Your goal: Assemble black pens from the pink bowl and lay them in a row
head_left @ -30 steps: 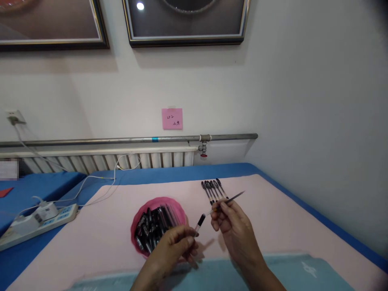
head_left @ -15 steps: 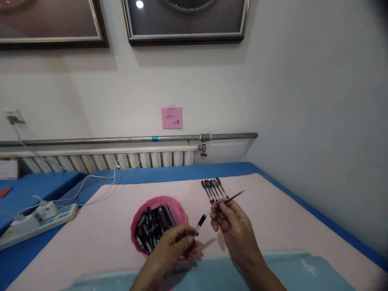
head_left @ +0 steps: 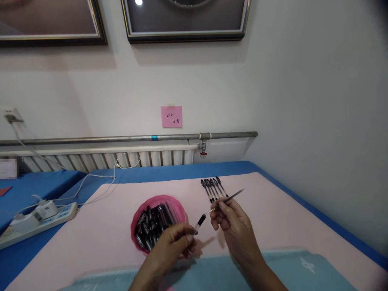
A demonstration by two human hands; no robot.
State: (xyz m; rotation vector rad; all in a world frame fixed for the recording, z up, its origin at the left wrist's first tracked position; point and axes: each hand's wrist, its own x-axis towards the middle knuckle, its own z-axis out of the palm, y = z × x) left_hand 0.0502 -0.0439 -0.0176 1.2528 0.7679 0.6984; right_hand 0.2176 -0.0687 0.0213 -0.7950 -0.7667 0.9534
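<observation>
We've got the bowl on the cloth, pen parts in it, behind and left of our left hand. Pens lie side by side behind our right hand. Power strip is left of the bowl, radiator behind the table.

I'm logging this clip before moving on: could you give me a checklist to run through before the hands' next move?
1. Left hand holding the pen barrel: ok, pinched below its black section.
2. Right hand holding the refill: ok, dark end pointing up and away.
3. Barrel and refill in one straight line: not ok, they lie at an angle.
4. Refill's near end inside the barrel: cannot tell, too small.
5. Row of pens untouched by the right hand: cannot tell, it overlaps their near ends.
6. Pink basket upright: ok.
</observation>
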